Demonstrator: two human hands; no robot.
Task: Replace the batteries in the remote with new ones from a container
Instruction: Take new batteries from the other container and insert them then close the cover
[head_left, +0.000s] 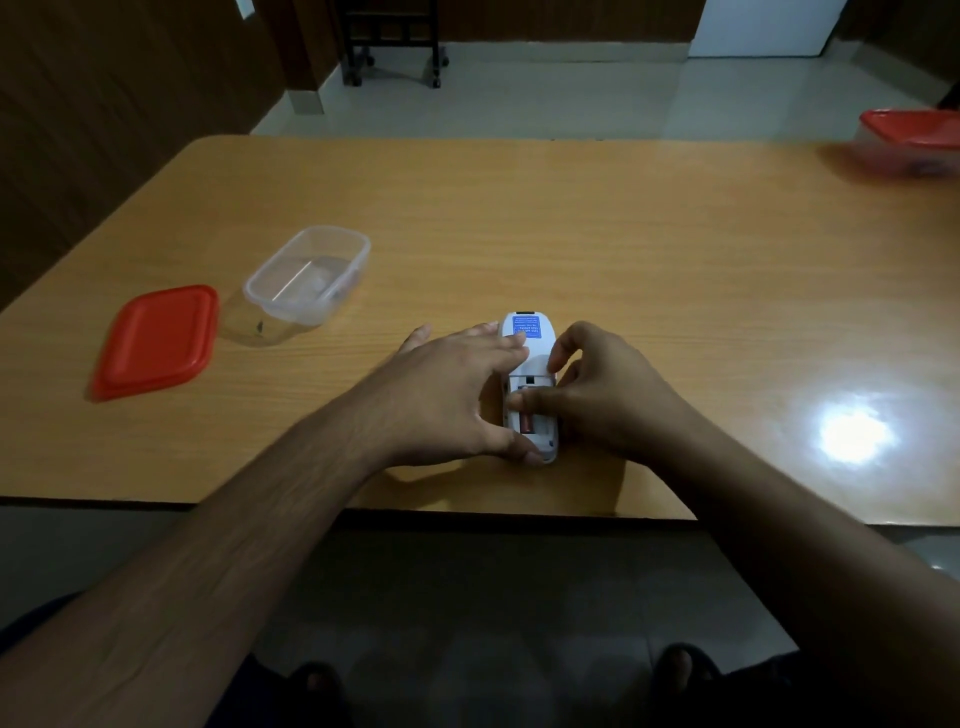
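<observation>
While the remote lies face down near the counter front edge, I see the left hand gripping its left side and the right hand pinching at the open battery bay; one battery is seated inside.

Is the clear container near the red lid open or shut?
Open. The clear container has no lid on it; its red lid lies flat on the table beside it.
</observation>
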